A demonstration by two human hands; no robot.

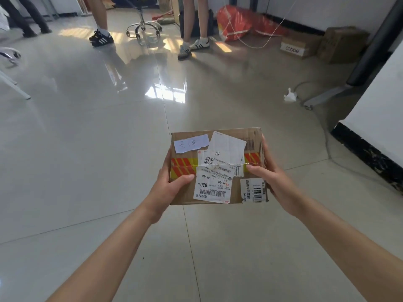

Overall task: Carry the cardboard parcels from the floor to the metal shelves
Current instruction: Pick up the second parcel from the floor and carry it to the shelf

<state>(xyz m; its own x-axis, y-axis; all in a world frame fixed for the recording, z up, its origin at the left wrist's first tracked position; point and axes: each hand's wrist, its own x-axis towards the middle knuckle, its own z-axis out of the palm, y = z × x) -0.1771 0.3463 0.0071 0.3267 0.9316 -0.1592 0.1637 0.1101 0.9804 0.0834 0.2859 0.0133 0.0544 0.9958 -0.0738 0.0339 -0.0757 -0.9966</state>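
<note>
A flat cardboard parcel (pixel 218 166) covered in white shipping labels and red-yellow tape is held level above the tiled floor, in the middle of the view. My left hand (pixel 168 186) grips its left edge with the thumb on top. My right hand (pixel 274 179) grips its right edge, thumb across the top and fingers along the side. No metal shelves are in view.
Two people's legs (pixel 196 40) and an office chair base (pixel 144 29) stand ahead. Cardboard boxes (pixel 340 44) and a red bag (pixel 237 22) lie at the far right wall. A black stand leg (pixel 327 94), a cable and crumpled paper (pixel 290 97) are on the right.
</note>
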